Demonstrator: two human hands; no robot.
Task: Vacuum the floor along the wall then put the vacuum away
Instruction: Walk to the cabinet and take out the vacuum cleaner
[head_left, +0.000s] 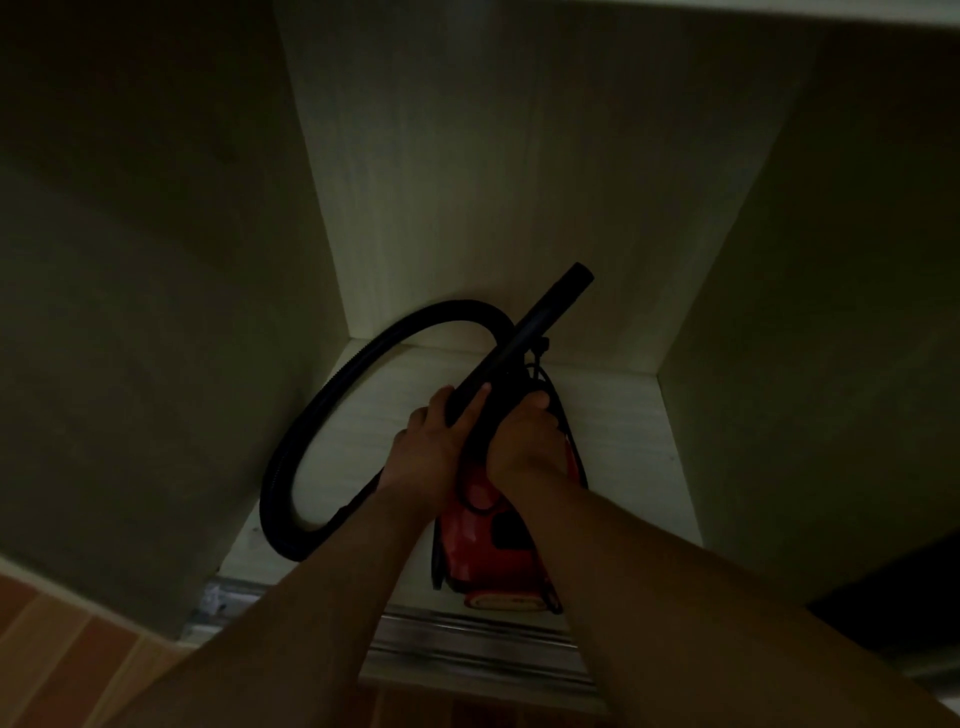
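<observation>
Closet (615, 415) holds red vacuum (498, 551), gripped by left hand (431, 449) and right hand (524, 441).

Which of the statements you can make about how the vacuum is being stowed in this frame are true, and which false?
1. The red vacuum body sits inside the cupboard. True.
2. The black hose loops to the right of the body. False: it loops to the left.
3. The left hand grips the black wand. True.
4. The right hand hangs free with straight fingers. False: its fingers curl round a dark part on top of the vacuum, beside the wand.
5. A metal sliding track runs along the cupboard's front edge. True.
</observation>
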